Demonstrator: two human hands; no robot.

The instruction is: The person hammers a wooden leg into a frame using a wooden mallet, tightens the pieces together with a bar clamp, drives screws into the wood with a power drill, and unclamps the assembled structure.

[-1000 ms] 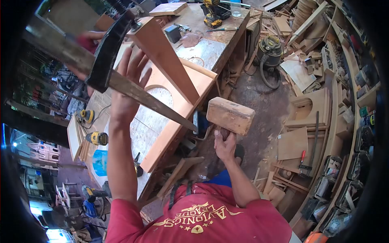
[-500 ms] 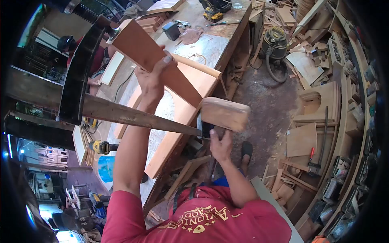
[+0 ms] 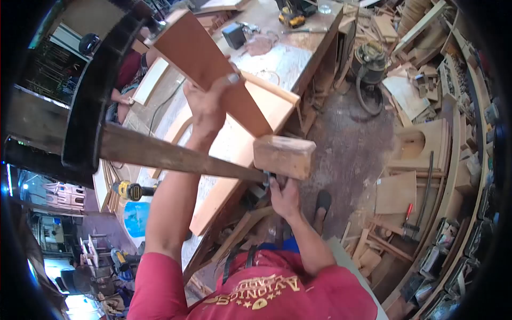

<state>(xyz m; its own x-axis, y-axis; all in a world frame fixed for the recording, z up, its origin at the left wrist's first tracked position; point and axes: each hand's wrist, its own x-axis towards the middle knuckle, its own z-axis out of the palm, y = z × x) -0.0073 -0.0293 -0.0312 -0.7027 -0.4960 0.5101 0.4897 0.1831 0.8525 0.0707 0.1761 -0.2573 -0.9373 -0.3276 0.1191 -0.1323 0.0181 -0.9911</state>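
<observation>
My left hand [image 3: 208, 104] is wrapped round an upright wooden board [image 3: 194, 50], which stands on a flat wooden frame [image 3: 218, 200] on the workbench. My right hand [image 3: 285, 197] grips the handle of a wooden mallet [image 3: 285, 156]. The mallet's head is close to the board's lower end; whether they touch I cannot tell. A long bar clamp [image 3: 176, 157] with a black jaw [image 3: 96, 101] crosses in front of my left forearm, its far end near the mallet.
Across the workbench [image 3: 285, 58] lie a grey box [image 3: 233, 36] and yellow drills [image 3: 292, 18]. Another person [image 3: 128, 72] is at the far left. A shop vacuum [image 3: 369, 66] stands on the floor, with wood scraps and shelves at right.
My left hand has moved from beside the board to a grip on it. The mallet has shifted left, towards the board's lower end. The camera view has shifted too.
</observation>
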